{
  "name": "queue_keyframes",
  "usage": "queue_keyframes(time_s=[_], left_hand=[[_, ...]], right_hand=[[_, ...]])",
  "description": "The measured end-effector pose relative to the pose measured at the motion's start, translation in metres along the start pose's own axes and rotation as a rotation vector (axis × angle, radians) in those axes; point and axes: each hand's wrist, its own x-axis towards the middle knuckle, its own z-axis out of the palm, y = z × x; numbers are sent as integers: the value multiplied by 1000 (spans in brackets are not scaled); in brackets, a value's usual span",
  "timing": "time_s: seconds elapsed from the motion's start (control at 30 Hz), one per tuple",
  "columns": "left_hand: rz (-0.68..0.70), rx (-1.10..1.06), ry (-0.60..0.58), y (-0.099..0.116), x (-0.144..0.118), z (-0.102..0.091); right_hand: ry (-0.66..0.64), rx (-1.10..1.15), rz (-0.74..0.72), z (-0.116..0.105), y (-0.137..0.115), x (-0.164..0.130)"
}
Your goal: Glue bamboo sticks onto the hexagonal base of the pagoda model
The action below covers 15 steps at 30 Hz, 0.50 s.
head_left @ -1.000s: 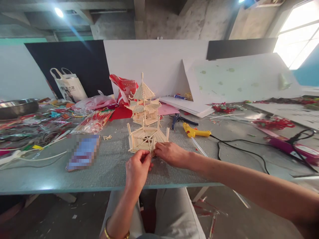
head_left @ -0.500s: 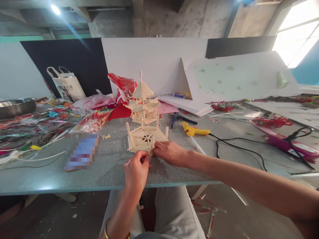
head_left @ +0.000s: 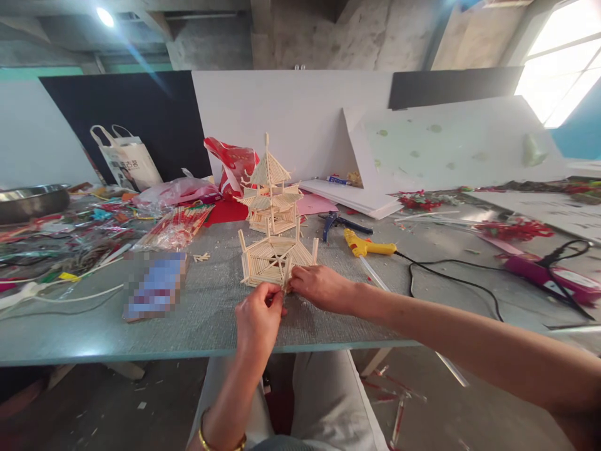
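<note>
A blurred blue packet (head_left: 154, 285) lies at left on the grey surface (head_left: 94, 332). At centre, the left hand (head_left: 257, 321) and right hand (head_left: 319, 287) meet at the near corner of a low stick-built model (head_left: 275, 260), each grip pinching a small stick there. A taller stick pagoda (head_left: 270, 188) stands behind; a yellow glue gun (head_left: 369, 246) rests at right.

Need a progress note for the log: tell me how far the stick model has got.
Done: a roofed stick tower stands finished-looking at the back. In hand: the left hand and right hand pinch a stick at the front corner of the lower section. Left: the two parts sit apart, unjoined; the glue gun lies nearby.
</note>
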Motion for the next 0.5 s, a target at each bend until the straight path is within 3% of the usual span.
queue_keyframes(time_s=[0.3,0.5], left_hand=[[1,-14,0,1,0,2],[13,-79,-6,-4,1,5]], right_hand=[[-23,2,-7,-2,-1,1],[31,-30,36,-22,10,-19]])
